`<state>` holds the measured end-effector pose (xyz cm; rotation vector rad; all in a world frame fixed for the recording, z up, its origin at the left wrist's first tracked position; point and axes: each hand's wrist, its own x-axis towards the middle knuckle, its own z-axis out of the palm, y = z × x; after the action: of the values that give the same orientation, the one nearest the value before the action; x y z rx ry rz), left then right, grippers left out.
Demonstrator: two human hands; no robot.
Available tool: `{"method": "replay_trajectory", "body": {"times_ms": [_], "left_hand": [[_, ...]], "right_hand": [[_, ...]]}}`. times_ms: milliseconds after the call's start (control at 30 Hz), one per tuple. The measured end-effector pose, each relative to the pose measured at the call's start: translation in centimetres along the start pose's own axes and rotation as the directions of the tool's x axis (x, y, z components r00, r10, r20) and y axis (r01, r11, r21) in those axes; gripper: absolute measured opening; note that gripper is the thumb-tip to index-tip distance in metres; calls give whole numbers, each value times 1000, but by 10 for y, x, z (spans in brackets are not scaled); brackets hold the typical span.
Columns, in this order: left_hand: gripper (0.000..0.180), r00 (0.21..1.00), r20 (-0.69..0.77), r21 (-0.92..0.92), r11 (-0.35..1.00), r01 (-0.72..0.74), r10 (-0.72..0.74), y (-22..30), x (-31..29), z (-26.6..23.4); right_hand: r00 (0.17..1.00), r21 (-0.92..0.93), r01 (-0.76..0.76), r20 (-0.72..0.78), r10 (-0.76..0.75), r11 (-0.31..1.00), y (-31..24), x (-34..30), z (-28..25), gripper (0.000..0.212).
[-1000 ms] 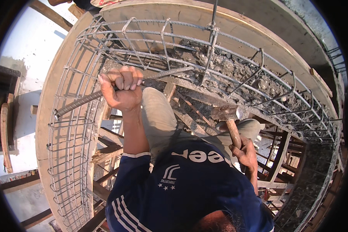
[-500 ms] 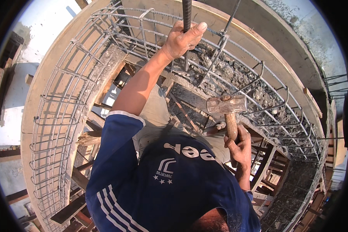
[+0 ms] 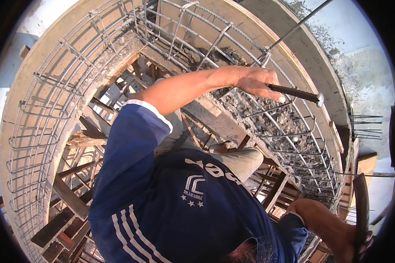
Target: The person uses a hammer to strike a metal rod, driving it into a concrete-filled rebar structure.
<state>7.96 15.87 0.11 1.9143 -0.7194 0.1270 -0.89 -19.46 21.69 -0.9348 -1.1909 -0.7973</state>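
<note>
Bar of dark, round steel with a pale, flat end is sticking out of the left hand, which is clamping it with fingers wrapped round. Long axis is running from the fist toward the right and slightly down in view; the far end is hiding behind the hand, can't tell where it's stopping. Bar is passing above the curved grey steel rebar cage and the rough grey concrete rubble; can't tell whether it's touching either. Pale end is facing the right side, where the right hand is sitting low and well apart, gripping a long dark-brown handle standing near upright in view. Handle's lower end is going out of frame. Left hand is nearer the bar, obviously; tan plywood formwork is curving behind.
</note>
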Motion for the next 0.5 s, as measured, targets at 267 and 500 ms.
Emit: {"method": "replay_trajectory", "body": {"times_ms": [267, 500], "left_hand": [[66, 938, -212, 169, 935, 313, -276, -72, -37, 23], [29, 871, -480, 341, 937, 75, 105, -31, -68, 80]], "right_hand": [[207, -926, -309, 156, 966, 216, 34, -114, 10, 28], [724, -359, -530, 280, 631, 768, -19, -54, -25, 36]]}}
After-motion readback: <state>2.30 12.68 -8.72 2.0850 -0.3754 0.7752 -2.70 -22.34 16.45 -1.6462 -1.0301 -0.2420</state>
